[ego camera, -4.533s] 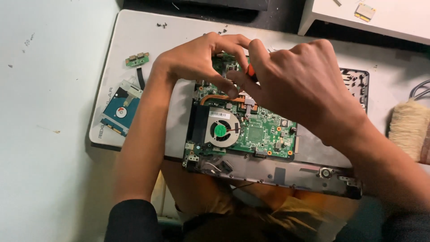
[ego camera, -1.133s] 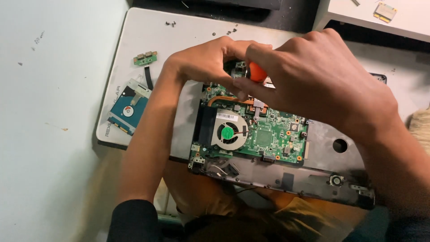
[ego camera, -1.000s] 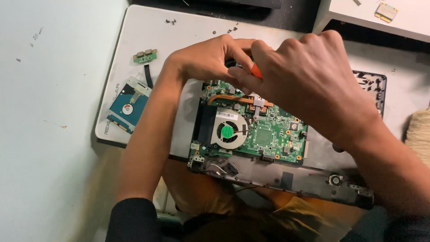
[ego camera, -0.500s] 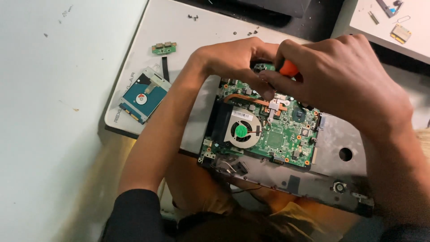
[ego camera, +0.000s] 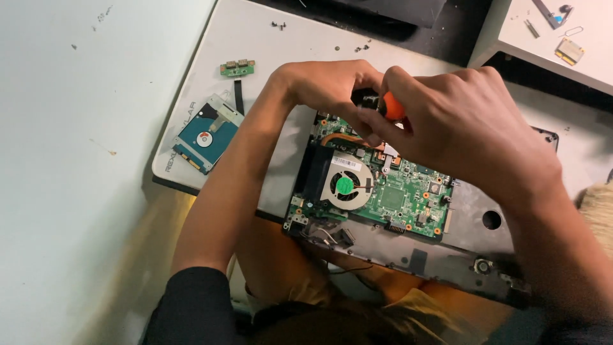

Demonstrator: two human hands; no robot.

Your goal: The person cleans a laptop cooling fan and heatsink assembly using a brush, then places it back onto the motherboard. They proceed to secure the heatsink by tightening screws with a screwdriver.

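Both hands are bunched together over the far edge of a green motherboard. The right hand is wrapped around a screwdriver with an orange and black handle, only a short piece of which peeks out between thumb and fingers; its tip is hidden under the hands. The left hand comes in from the other side, its fingertips pinched against the black end of that same handle, so the two hands touch around the tool.

Just below the hands, nearer the person, sits a round cooling fan with a green hub in a silvery metal housing. A copper-coloured heat pipe curves out right under the left hand's fingers. The board is matte green, studded with small chips and solder pads, and lies in a dark grey laptop base with a round hole below the right wrist.

To the left of the left forearm, well apart, a hard drive lies flat with its blue-green circuit side up and a shiny centre disc. Beyond it is a small green connector board. All of this rests on a pale smooth table dotted with tiny dark screws.
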